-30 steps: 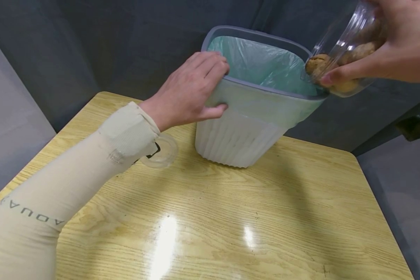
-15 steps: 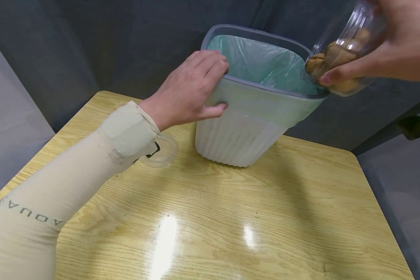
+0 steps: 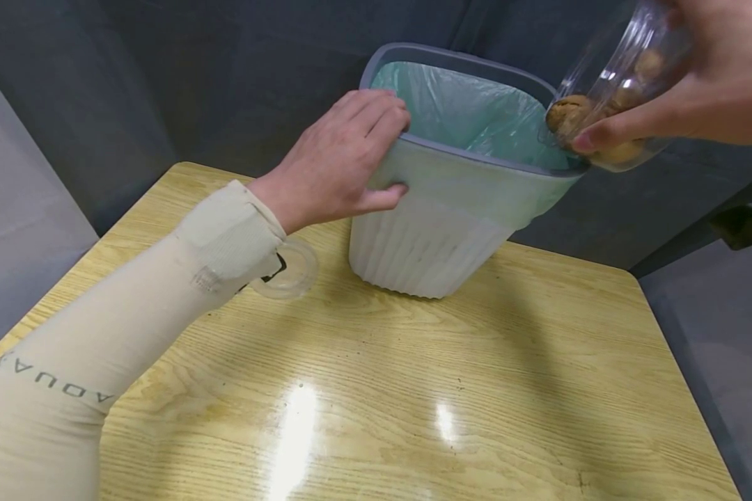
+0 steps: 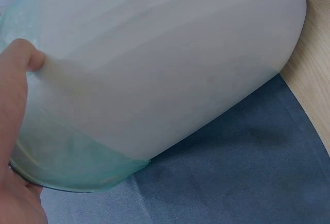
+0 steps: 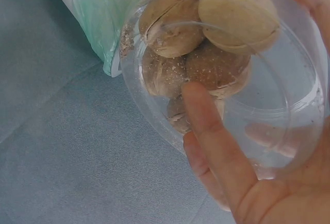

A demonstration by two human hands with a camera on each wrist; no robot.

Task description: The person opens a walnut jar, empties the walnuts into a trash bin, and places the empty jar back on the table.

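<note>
Near the wooden surface's [image 3: 413, 390] far edge, the left hand [image 3: 338, 163] still grips the lined bin's [image 3: 432, 229] rim while the right hand's [image 3: 714, 83] fingers clasp the tilted clear jar [image 3: 614, 83], whose walnuts [image 5: 206, 44] have slid mouthward, none yet out.

The right hand [image 3: 721, 83] is cut off by the top and right edges of the head view, so only its thumb and part of the palm show, and the fingers behind the clear jar [image 3: 620, 90] are hidden. The jar's base runs out of frame above them. The left hand [image 3: 335, 163] has fingertips curled over the bin [image 3: 426, 236] rim, hidden inside the green liner [image 3: 470, 111]. Beneath that wrist, a clear lid [image 3: 291, 271] is partly covered by the sleeve [image 3: 131, 327].
</note>
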